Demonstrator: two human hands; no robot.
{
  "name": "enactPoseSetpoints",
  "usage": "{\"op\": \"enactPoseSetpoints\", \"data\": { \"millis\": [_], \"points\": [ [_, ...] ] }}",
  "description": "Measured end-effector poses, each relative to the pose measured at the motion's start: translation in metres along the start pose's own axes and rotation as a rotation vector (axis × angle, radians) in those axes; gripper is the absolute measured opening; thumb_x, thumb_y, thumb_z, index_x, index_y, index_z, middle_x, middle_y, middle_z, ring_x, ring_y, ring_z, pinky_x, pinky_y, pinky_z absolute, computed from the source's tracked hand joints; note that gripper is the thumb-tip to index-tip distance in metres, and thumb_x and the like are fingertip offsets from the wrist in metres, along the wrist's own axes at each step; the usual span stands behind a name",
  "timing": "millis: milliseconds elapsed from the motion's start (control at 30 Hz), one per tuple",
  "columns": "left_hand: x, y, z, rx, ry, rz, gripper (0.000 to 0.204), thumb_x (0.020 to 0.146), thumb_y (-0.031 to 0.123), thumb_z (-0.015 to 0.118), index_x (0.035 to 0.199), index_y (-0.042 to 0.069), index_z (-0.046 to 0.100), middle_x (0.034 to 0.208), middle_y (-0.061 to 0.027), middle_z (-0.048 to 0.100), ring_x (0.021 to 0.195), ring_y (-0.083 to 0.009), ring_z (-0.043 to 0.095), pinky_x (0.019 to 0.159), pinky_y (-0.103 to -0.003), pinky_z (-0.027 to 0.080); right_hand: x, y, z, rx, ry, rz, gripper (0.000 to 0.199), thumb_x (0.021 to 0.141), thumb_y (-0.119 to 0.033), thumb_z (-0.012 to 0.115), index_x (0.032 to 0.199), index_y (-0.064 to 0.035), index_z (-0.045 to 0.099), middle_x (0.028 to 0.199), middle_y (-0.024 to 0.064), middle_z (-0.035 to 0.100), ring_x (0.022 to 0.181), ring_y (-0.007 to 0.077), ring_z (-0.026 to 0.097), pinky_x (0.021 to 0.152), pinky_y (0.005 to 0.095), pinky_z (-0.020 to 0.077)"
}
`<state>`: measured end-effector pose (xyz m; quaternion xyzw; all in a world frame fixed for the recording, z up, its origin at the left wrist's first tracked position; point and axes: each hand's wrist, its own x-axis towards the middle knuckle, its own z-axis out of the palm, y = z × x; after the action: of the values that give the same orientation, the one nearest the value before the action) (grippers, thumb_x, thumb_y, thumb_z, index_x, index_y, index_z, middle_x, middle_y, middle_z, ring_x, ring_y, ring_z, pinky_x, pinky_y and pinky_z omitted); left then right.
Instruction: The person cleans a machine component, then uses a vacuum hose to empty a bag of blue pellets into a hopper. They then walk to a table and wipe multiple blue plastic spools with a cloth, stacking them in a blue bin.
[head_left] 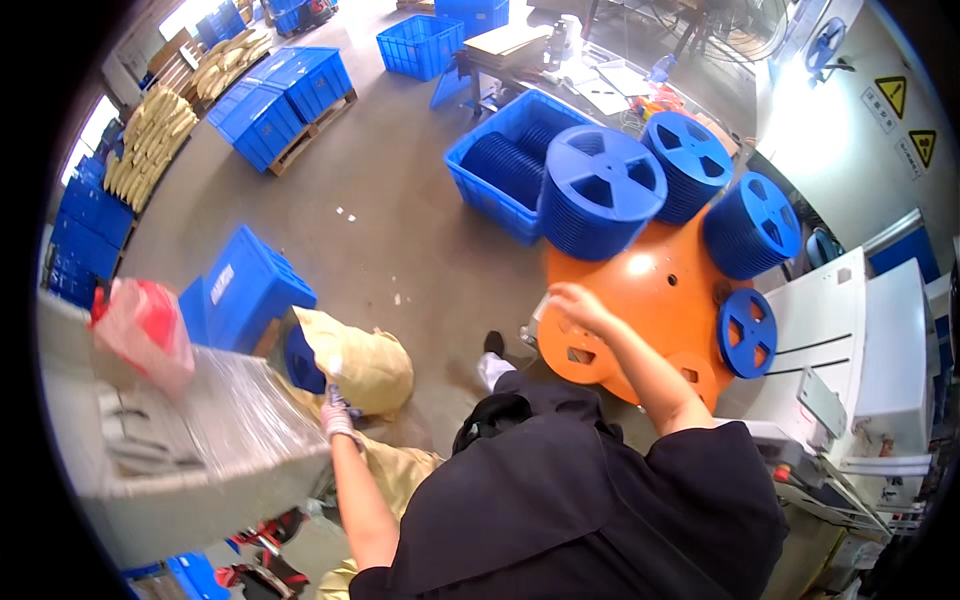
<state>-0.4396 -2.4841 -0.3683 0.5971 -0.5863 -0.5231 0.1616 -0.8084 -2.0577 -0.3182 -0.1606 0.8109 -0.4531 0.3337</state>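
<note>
My left hand (338,412) wears a pale glove and is closed at the left, beside a brown paper sack (365,362). A small dark bluish thing shows at its fingers, too blurred to name. The sack lies on its side, and its mouth shows something blue inside. My right hand (582,305) is bare, with its fingers stretched out at the left edge of an orange lobed table (640,275). Stacks of blue plastic reels (603,175) stand on that table's far and right lobes. A lone blue reel (748,333) lies at its right.
A blue crate (490,205) with more reels stands beyond the orange table. White machine panels (815,340) close off the right. A grey bench with clear film (235,410) is at the left, near a blue bin (250,285). Stacked blue crates (285,95) stand farther off.
</note>
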Motion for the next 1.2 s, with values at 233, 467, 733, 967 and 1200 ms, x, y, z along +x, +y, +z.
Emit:
{"op": "enactPoseSetpoints", "data": {
  "millis": [233, 467, 733, 967, 1200],
  "points": [
    [0.033, 0.005, 0.069, 0.738, -0.36, 0.056, 0.046, 0.09, 0.043, 0.047, 0.088, 0.002, 0.067, 0.08, -0.0156, 0.068, 0.076, -0.0297, 0.064, 0.071, -0.04, 0.048, 0.165, -0.061, -0.104, -0.543, 0.724, 0.031, 0.065, 0.072, -0.037, 0.074, 0.121, 0.0005, 0.051, 0.118, 0.0193, 0.057, 0.11, 0.0347, 0.054, 0.096, 0.0414, 0.0436],
    [0.083, 0.043, 0.12, 0.587, -0.496, -0.278, 0.04, 0.09, 0.038, 0.049, 0.089, 0.0, 0.064, 0.078, -0.0156, 0.066, 0.073, -0.0288, 0.063, 0.069, -0.042, 0.047, 0.233, -0.034, -0.151, -0.638, 0.103, 0.395, 0.067, 0.054, -0.045, 0.081, 0.103, -0.0041, 0.063, 0.104, 0.0201, 0.065, 0.101, 0.0324, 0.062, 0.087, 0.0396, 0.0488],
    [0.327, 0.173, 0.214, 0.749, -0.516, -0.125, 0.034, 0.09, 0.032, 0.052, 0.091, -0.001, 0.06, 0.075, -0.0155, 0.064, 0.069, -0.0279, 0.061, 0.066, -0.043, 0.047, 0.27, 0.023, -0.146, -0.429, -0.052, 0.554, 0.065, 0.053, -0.034, 0.084, 0.108, -0.006, 0.065, 0.102, 0.0167, 0.067, 0.095, 0.0318, 0.063, 0.084, 0.0368, 0.0499],
    [0.542, 0.476, 0.457, 0.825, -0.457, 0.352, 0.03, 0.09, 0.03, 0.054, 0.098, 0.001, 0.059, 0.081, -0.0135, 0.063, 0.076, -0.0213, 0.059, 0.067, -0.038, 0.046, 0.269, -0.021, -0.137, -0.556, 0.139, 0.927, 0.07, 0.057, -0.034, 0.081, 0.119, -0.008, 0.059, 0.124, 0.0143, 0.057, 0.11, 0.0291, 0.057, 0.093, 0.0357, 0.0474],
    [0.525, 0.592, 0.63, 0.662, -0.777, 0.597, 0.03, 0.091, 0.03, 0.058, 0.111, 0.007, 0.062, 0.106, -0.0071, 0.065, 0.098, -0.0176, 0.059, 0.087, -0.032, 0.046, 0.316, -0.06, -0.112, -0.389, 0.298, 0.935, 0.05, 0.063, -0.04, 0.079, 0.095, -0.003, 0.068, 0.092, 0.0195, 0.067, 0.088, 0.0358, 0.064, 0.082, 0.0404, 0.0503]
  ]
}}
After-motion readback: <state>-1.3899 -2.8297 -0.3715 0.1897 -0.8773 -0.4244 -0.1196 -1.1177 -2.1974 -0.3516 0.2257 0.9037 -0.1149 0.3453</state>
